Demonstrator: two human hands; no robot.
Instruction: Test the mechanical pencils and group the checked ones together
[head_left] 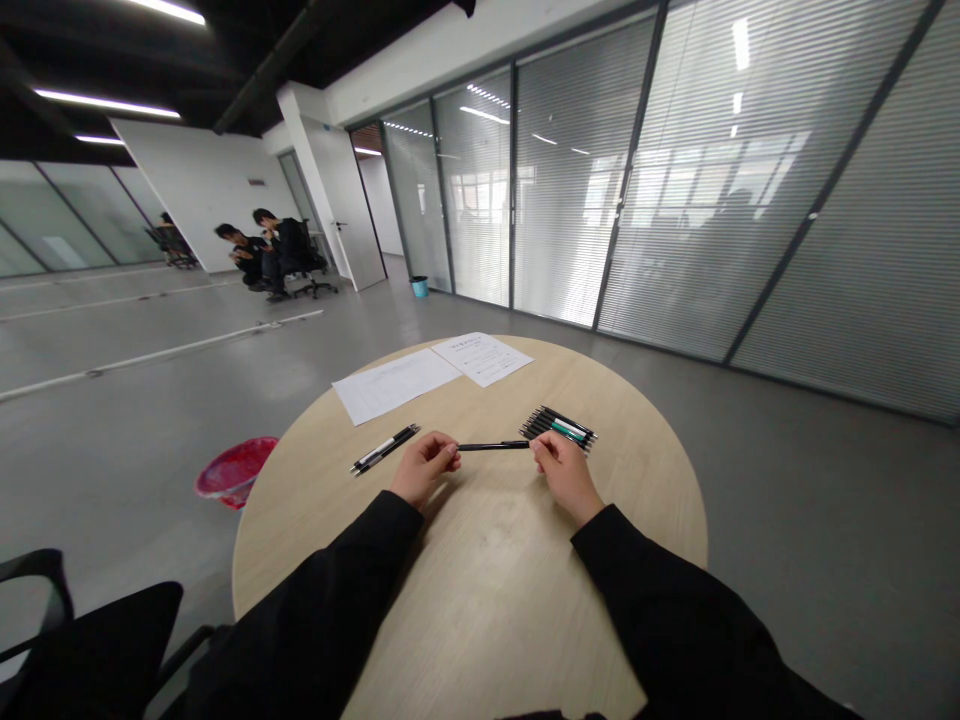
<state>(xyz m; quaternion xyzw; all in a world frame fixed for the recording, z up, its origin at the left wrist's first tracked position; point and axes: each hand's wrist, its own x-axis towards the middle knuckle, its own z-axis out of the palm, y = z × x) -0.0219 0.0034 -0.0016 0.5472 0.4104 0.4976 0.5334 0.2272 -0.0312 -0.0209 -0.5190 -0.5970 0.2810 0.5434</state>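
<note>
A black pen is held level above the round table, one end in each hand. My left hand pinches its left end, fingers closed. At the other end my right hand grips it between thumb and fingers. Just beyond the right hand lies a row of several pens, mostly black, with a green one among them; the hand hides part of it. To the left of my left hand, a small group of pens, black with a whitish barrel showing, rests slanted on the wood.
Two printed paper sheets lie at the table's far side. A red basin stands on the floor at left, near a black chair. Farther back are two people, a blue bin and glass partitions with blinds.
</note>
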